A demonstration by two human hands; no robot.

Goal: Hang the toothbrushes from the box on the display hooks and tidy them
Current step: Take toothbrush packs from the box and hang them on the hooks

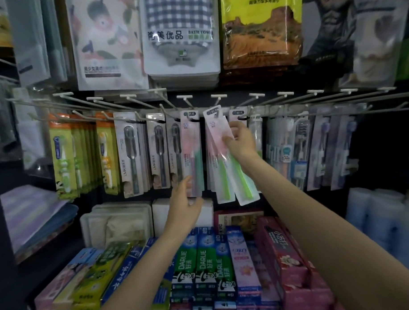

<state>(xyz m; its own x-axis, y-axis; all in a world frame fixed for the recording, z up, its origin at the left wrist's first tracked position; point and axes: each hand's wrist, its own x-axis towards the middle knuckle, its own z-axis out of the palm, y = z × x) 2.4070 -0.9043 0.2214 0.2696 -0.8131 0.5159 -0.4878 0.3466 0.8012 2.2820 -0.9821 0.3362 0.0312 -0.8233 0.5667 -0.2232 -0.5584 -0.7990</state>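
Observation:
My right hand (239, 139) grips a bundle of pink-and-white toothbrush packs (218, 135) with green handles, tilted, their tops up at a white display hook (217, 100) in the middle of the rail. My left hand (185, 196) reaches up with loosely spread fingers and touches the bottom of the pink-and-green toothbrush pack (192, 153) hanging on the hook just to the left. More of the same packs (235, 115) hang behind my right hand. The box is not in view.
Other toothbrush packs fill the rail: grey ones (131, 155) and green children's ones (64, 157) to the left, pale blue ones (289, 149) to the right. Bagged towels (180, 35) hang above. Toothpaste boxes (203, 268) are stacked on the shelf below.

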